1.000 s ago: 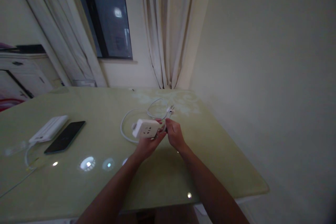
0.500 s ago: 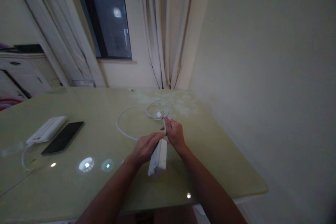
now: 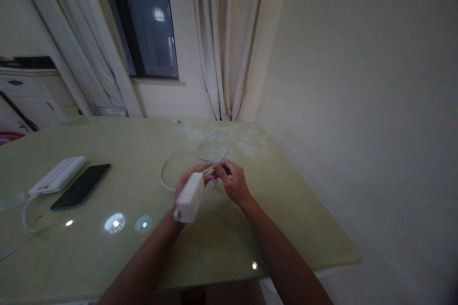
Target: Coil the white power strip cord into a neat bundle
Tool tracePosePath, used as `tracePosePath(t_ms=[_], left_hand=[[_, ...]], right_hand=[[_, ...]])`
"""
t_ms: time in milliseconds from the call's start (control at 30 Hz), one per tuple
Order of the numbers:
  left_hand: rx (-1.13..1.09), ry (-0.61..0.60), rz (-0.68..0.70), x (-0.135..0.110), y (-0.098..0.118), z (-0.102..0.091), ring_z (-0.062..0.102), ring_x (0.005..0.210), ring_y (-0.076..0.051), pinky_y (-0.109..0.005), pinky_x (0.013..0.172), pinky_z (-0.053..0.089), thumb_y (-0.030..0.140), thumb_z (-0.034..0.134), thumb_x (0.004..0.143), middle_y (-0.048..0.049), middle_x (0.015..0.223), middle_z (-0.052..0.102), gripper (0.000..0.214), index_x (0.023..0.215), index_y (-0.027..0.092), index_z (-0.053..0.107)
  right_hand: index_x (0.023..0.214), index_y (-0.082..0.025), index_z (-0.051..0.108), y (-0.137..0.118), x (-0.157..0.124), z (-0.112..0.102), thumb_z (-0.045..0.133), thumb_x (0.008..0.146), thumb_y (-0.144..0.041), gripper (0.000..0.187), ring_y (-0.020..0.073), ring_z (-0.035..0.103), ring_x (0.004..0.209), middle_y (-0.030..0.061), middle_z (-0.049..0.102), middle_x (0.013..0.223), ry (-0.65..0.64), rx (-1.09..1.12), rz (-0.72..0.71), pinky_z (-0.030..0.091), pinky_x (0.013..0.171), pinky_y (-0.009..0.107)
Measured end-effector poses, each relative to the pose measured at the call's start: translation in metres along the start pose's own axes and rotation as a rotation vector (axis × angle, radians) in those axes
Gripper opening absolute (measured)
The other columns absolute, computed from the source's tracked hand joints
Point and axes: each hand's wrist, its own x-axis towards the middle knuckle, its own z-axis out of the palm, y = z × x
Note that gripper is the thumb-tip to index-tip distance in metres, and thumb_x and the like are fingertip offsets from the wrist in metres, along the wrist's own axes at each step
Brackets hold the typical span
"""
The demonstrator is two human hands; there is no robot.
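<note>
A white box-shaped power strip [image 3: 191, 198] is tilted toward me above the table, its near end low. My left hand [image 3: 185, 180] is closed around its far part, the fingers mostly hidden behind it. Just to the right, my right hand [image 3: 233, 182] is closed in a pinch at the end of a white cable, with small dark and white parts showing between the hands. Their exact shape is blurred. Beyond the hands, the white cable [image 3: 166, 162] lies looped on the table.
A white power bank [image 3: 59, 175] with a cable lies on the green table [image 3: 136, 152] at the left, beside a dark phone [image 3: 81, 187]. A wall [image 3: 358, 105] runs along the right edge. Curtains [image 3: 227, 38] and a window [image 3: 148, 19] stand behind.
The power strip has swung left and up, and my left hand has moved left with it. My right hand has shifted slightly left, and the white plug end has come back toward me between the hands.
</note>
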Motion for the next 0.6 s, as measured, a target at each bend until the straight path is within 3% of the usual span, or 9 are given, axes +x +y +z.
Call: tracePosePath(t_ms=[67,100,167,233,333,433,533,600], left_hand=[[0.091,0.072,0.074,0.003,0.008,0.001,0.069,0.105,-0.029,-0.054,0.111,0.046,0.044,0.081,0.078,-0.0064,0.097,0.078,0.024,0.092,0.026,0.071],[0.164,0.053,0.103,0.005,0.011,-0.001,0.069,0.104,-0.029,-0.054,0.11,0.047,0.045,0.077,0.082,-0.0064,0.091,0.077,0.021,0.087,0.025,0.072],[0.193,-0.013,0.029,0.011,0.015,-0.004,0.071,0.098,-0.028,-0.051,0.101,0.054,0.048,0.071,0.086,-0.0071,0.084,0.076,0.025,0.08,0.023,0.072],[0.083,-0.031,-0.09,0.017,0.016,-0.007,0.073,0.088,-0.026,-0.044,0.085,0.062,0.05,0.067,0.09,-0.0083,0.085,0.076,0.031,0.085,0.02,0.07],[-0.082,0.063,-0.19,0.022,0.014,-0.007,0.075,0.075,-0.023,-0.037,0.07,0.064,0.05,0.067,0.089,-0.0077,0.087,0.076,0.033,0.099,0.019,0.062],[-0.185,0.164,-0.223,0.025,0.012,-0.005,0.076,0.074,-0.022,-0.037,0.07,0.064,0.049,0.069,0.088,-0.005,0.085,0.076,0.04,0.111,0.022,0.051],[-0.312,0.238,-0.276,0.025,0.013,-0.005,0.077,0.076,-0.022,-0.038,0.074,0.064,0.048,0.07,0.087,-0.0016,0.08,0.076,0.044,0.114,0.023,0.046],[-0.404,0.224,-0.324,0.025,0.015,-0.005,0.078,0.079,-0.022,-0.04,0.078,0.063,0.047,0.072,0.085,-0.0013,0.078,0.076,0.043,0.112,0.022,0.049]], right_hand=[[0.098,-0.019,0.068,-0.005,-0.002,-0.001,0.059,0.097,-0.041,0.024,0.0175,0.071,0.087,0.0065,0.074,0.095,-0.081,0.008,-0.075,0.055,0.081,0.03],[0.102,-0.019,0.067,-0.006,-0.002,-0.001,0.061,0.095,-0.037,0.02,0.0174,0.071,0.088,0.0065,0.074,0.098,-0.122,0.024,-0.094,0.055,0.082,0.03],[0.109,-0.02,0.063,-0.004,-0.003,0.0,0.064,0.09,-0.03,0.022,0.0162,0.07,0.085,0.0051,0.074,0.099,-0.174,0.049,-0.1,0.055,0.078,0.029],[0.108,-0.021,0.061,0.0,-0.003,0.002,0.064,0.087,-0.026,0.021,0.0157,0.067,0.083,0.0042,0.072,0.098,-0.137,-0.019,-0.136,0.053,0.076,0.028],[0.094,-0.021,0.064,0.004,-0.003,0.005,0.062,0.09,-0.025,0.006,0.0196,0.063,0.092,0.0063,0.07,0.094,-0.011,-0.312,-0.281,0.05,0.084,0.033],[0.086,-0.02,0.068,0.004,-0.007,0.009,0.061,0.094,-0.03,0.014,0.0212,0.061,0.086,0.0077,0.069,0.085,-0.009,-0.559,-0.343,0.047,0.083,0.034],[0.092,-0.02,0.073,0.002,-0.012,0.018,0.06,0.097,-0.043,0.027,0.0221,0.063,0.083,0.0098,0.072,0.086,-0.019,-0.634,-0.279,0.046,0.083,0.034],[0.1,-0.019,0.074,0.002,-0.014,0.025,0.057,0.099,-0.052,0.037,0.0243,0.065,0.09,0.0125,0.075,0.095,0.008,-0.634,-0.221,0.046,0.086,0.036]])
